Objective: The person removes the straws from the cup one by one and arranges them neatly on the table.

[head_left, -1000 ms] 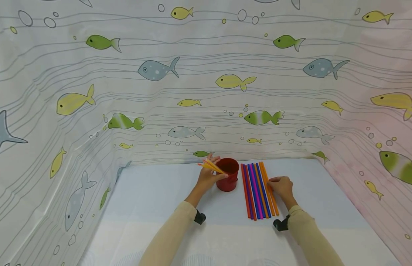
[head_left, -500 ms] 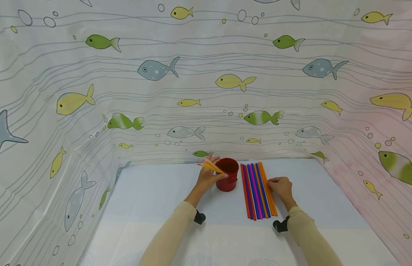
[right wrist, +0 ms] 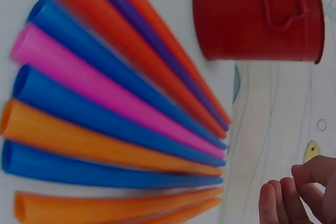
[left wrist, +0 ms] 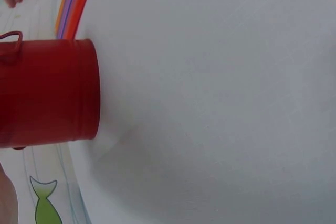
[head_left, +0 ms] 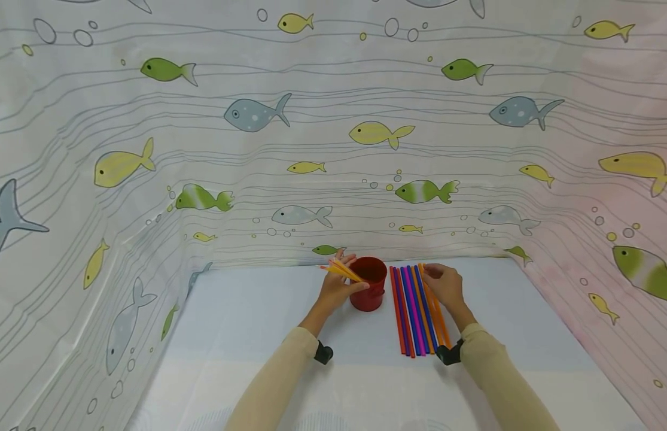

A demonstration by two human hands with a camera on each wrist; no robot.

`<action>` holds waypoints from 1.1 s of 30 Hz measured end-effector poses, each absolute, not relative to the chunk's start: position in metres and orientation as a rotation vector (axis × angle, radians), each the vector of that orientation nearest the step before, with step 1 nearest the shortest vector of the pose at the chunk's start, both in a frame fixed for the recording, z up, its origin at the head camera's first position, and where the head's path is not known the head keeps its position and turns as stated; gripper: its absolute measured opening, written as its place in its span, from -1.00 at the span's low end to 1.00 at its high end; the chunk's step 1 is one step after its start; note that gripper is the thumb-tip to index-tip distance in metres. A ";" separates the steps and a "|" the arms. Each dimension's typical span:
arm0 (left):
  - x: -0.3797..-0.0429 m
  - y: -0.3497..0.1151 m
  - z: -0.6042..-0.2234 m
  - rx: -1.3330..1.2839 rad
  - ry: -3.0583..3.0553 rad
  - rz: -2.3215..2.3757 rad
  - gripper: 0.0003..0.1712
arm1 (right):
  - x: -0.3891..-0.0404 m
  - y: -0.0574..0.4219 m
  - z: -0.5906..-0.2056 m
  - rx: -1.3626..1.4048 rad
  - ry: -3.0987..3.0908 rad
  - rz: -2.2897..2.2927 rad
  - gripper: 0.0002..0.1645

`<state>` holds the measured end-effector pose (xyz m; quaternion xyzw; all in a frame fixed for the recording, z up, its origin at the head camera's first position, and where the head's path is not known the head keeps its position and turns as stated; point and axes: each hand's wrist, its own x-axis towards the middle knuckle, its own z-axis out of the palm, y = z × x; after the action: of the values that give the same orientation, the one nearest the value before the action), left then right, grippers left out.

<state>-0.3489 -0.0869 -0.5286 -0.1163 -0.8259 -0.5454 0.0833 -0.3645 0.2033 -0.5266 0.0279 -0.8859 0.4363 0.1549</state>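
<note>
My left hand (head_left: 335, 290) grips a red metal cup (head_left: 368, 296) at its left side, the thumb across the front near the rim and other fingers behind. Several yellow and orange straws (head_left: 341, 269) lean out of the cup to the left, over that hand. To the right of the cup lies a row of thick coloured straws (head_left: 411, 311), side by side. My right hand (head_left: 443, 284) is over the far end of the orange straws (right wrist: 115, 205) at the row's right edge. Its fingers are loosely bent, with nothing visible between them in the right wrist view.
The white tabletop (head_left: 241, 317) spreads to both sides and toward me. A fish-printed cloth (head_left: 333, 149) rises behind it and along both sides. Wire handles (right wrist: 286, 6) stick out from the cup's wall.
My right hand has moved from beside the middle of the orange straws toward their far end. Slightly earlier, the rightmost orange straw shifted a little left. My left hand and the cup stay put.
</note>
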 end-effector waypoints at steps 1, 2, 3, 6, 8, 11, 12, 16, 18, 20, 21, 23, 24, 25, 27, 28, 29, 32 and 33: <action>-0.349 -0.087 -0.528 -0.346 -2.468 -1.632 -0.19 | -0.365 0.200 -0.524 0.098 -2.528 1.277 -0.64; -0.349 -0.087 -0.528 -0.342 -2.470 -1.637 -0.19 | -0.365 0.197 -0.522 0.112 -2.521 1.300 -0.64; -0.348 -0.087 -0.528 -0.340 -2.469 -1.642 -0.19 | -0.365 0.194 -0.520 0.124 -2.520 1.328 -0.63; -0.348 -0.088 -0.528 -0.346 -2.460 -1.650 -0.20 | -0.364 0.184 -0.516 0.175 -2.525 1.399 -0.60; -0.348 -0.088 -0.528 -0.353 -2.451 -1.655 -0.19 | -0.363 0.177 -0.512 0.224 -2.534 1.441 -0.57; -0.348 -0.088 -0.529 -0.355 -2.435 -1.687 -0.18 | -0.360 0.167 -0.507 0.323 -2.524 1.519 -0.51; -0.348 -0.087 -0.529 -0.349 -2.437 -1.694 -0.18 | -0.360 0.164 -0.506 0.353 -2.519 1.553 -0.47; -0.350 -0.087 -0.529 -0.365 -2.419 -1.731 -0.16 | -0.362 0.152 -0.506 0.520 -2.480 1.643 -0.39; -0.351 -0.088 -0.530 -0.387 -2.405 -1.743 -0.15 | -0.364 0.148 -0.506 0.599 -2.494 1.654 -0.33; -0.352 -0.089 -0.530 -0.405 -2.395 -1.747 -0.15 | -0.364 0.144 -0.506 0.665 -2.516 1.661 -0.27; -0.352 -0.090 -0.530 -0.408 -2.396 -1.741 -0.14 | -0.365 0.142 -0.505 0.686 -2.533 1.671 -0.22; -0.352 -0.090 -0.530 -0.409 -2.405 -1.722 -0.14 | -0.365 0.138 -0.503 0.701 -2.579 1.658 -0.12; -0.352 -0.091 -0.530 -0.405 -2.414 -1.706 -0.14 | -0.365 0.137 -0.502 0.711 -2.600 1.651 -0.05; -0.351 -0.091 -0.530 -0.407 -2.419 -1.692 -0.14 | -0.365 0.135 -0.501 0.715 -2.615 1.658 0.01; -0.351 -0.091 -0.530 -0.421 -2.412 -1.685 -0.15 | -0.365 0.131 -0.498 0.736 -2.631 1.676 0.13; -0.351 -0.091 -0.530 -0.425 -2.409 -1.686 -0.15 | -0.365 0.129 -0.497 0.746 -2.639 1.679 0.18; -0.351 -0.091 -0.530 -0.431 -2.406 -1.691 -0.15 | -0.365 0.127 -0.495 0.760 -2.641 1.684 0.22; -0.352 -0.090 -0.531 -0.439 -2.406 -1.693 -0.15 | -0.366 0.124 -0.492 0.794 -2.632 1.678 0.30; -0.352 -0.090 -0.531 -0.434 -2.409 -1.696 -0.14 | -0.367 0.123 -0.492 0.810 -2.631 1.661 0.31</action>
<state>-0.3519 -0.0904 -0.5310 -0.1454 -0.8062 -0.5677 0.0818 -0.3666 0.1229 -0.4919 0.2516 -0.8179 0.5162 -0.0367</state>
